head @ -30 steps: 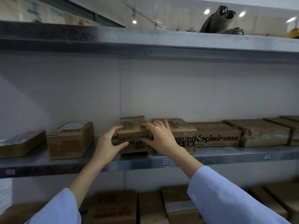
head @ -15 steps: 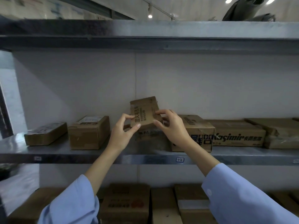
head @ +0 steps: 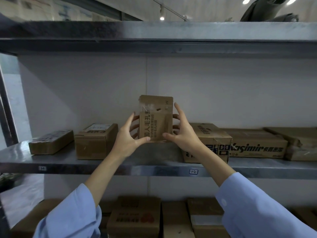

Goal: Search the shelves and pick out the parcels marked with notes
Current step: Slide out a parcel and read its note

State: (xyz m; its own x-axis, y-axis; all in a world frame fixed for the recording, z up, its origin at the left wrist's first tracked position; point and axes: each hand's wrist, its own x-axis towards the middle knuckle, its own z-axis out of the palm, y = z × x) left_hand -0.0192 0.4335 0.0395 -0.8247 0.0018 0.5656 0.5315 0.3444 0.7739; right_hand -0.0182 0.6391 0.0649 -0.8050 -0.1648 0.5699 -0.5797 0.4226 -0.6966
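Observation:
A small brown cardboard parcel (head: pixel 155 117) with black printed characters is held upright above the middle shelf (head: pixel 120 166). My left hand (head: pixel 127 137) grips its left side, thumb under the bottom edge and fingers behind. My right hand (head: pixel 182 133) grips the right side the same way. The face turned to me shows clear tape and no note. Other parcels sit on this shelf: a flat one (head: pixel 50 142) at far left, a box with a white label on top (head: pixel 96 140), a box (head: pixel 208 143) behind my right wrist, and a long printed box (head: pixel 255 143).
A metal shelf (head: pixel 154 34) runs overhead with dark rolled items (head: pixel 260 9) on it. More cardboard boxes (head: pixel 137 219) stand on the level below. Another taped parcel (head: pixel 301 145) lies at far right. A white back wall closes the shelf.
Both hands lifted the small parcel off the shelf and turned it upright, so a broad printed face now points at me. The spot where it stood is bare.

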